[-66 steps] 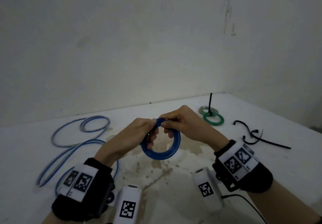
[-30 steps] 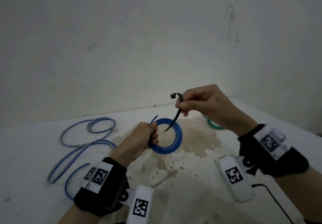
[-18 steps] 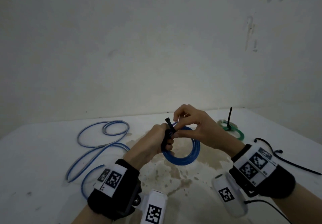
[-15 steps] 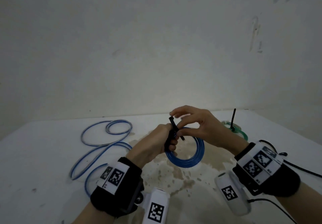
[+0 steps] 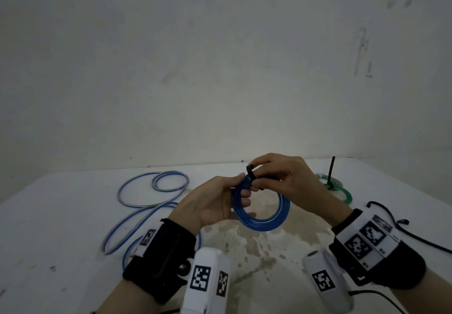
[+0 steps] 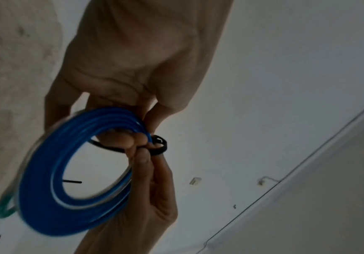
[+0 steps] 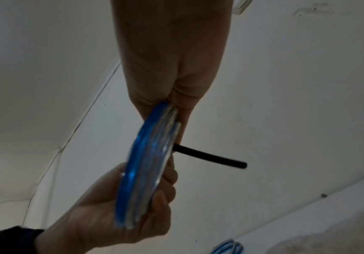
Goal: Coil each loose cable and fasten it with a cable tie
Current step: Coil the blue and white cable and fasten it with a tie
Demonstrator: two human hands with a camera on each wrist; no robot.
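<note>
A dark blue coiled cable (image 5: 261, 209) (image 6: 46, 197) (image 7: 141, 171) hangs in the air above the table. My left hand (image 5: 220, 198) (image 7: 120, 214) grips its upper left side, fingers curled through the ring. My right hand (image 5: 276, 176) (image 6: 137, 68) pinches a black cable tie (image 5: 250, 170) (image 6: 160, 146) looped over the coil's top. The tie's loose tail (image 7: 211, 157) sticks out through the ring. A loose light blue cable (image 5: 146, 206) sprawls on the table at the left.
A green coil (image 5: 338, 190) with an upright black tie (image 5: 331, 169) lies at the back right of the white table (image 5: 61, 216). Loose black ties (image 5: 415, 235) lie at the right. A brown stain (image 5: 256, 247) covers the table's middle. A wall stands close behind.
My right hand brought the black tie down from the air to the coil and wrapped it over the top. The left hand kept its grip on the coil.
</note>
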